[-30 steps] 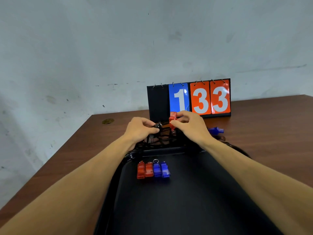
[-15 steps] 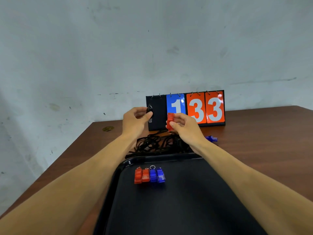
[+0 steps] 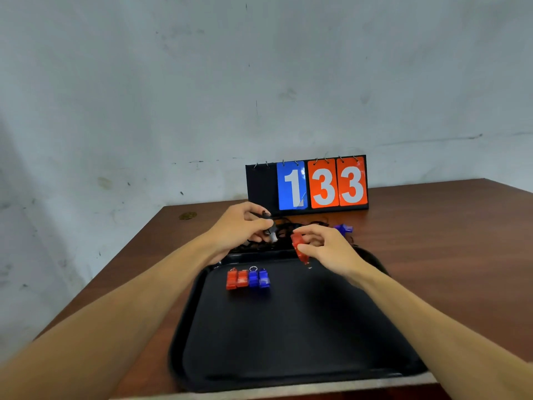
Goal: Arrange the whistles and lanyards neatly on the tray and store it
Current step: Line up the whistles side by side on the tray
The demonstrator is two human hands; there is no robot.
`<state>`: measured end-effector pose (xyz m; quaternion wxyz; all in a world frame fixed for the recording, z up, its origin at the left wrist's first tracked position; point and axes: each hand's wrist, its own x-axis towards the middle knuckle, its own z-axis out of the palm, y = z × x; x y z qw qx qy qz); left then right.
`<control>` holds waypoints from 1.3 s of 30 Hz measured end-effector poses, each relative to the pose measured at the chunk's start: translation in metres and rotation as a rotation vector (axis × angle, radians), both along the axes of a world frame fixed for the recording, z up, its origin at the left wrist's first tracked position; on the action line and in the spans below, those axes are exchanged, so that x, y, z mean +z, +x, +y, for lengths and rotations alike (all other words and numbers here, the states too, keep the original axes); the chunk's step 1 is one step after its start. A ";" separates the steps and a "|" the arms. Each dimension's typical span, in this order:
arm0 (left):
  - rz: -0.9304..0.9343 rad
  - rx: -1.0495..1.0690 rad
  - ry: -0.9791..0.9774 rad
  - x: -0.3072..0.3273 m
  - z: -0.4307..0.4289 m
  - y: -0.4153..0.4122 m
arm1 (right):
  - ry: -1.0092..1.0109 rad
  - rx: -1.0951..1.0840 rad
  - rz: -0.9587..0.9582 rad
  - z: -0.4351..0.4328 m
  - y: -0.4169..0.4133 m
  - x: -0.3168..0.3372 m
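Head view: a red whistle (image 3: 298, 245) is pinched between the thumb and curled fingers of the right hand (image 3: 326, 249), over the tray's (image 3: 288, 327) far rim. A lanyard clip (image 3: 269, 230) is clamped in the left hand's (image 3: 242, 229) fingertips, just beside the whistle. Four whistles (image 3: 248, 278) are lined up on the tray, nearer than the left fingers.

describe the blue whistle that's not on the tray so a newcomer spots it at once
Find the flip scoreboard at the back of the wooden table. Just in front of its rightmost orange 3, on bare wood beyond the black tray, lies the blue whistle. Unlike the two blue whistles lined up on the tray, it sits alone off it, past the right hand.
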<state>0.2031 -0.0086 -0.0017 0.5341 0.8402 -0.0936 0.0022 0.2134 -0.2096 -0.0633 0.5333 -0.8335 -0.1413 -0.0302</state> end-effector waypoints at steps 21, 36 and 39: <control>-0.046 -0.161 0.794 -0.055 -0.028 0.023 | -0.398 0.058 -0.287 -0.018 -0.005 -0.041; -0.128 -0.262 0.868 -0.045 -0.020 -0.003 | -0.337 -0.004 -0.340 -0.016 -0.007 -0.036; -0.113 -0.251 0.870 -0.051 -0.023 -0.003 | -0.298 -0.066 -0.367 -0.017 -0.007 -0.034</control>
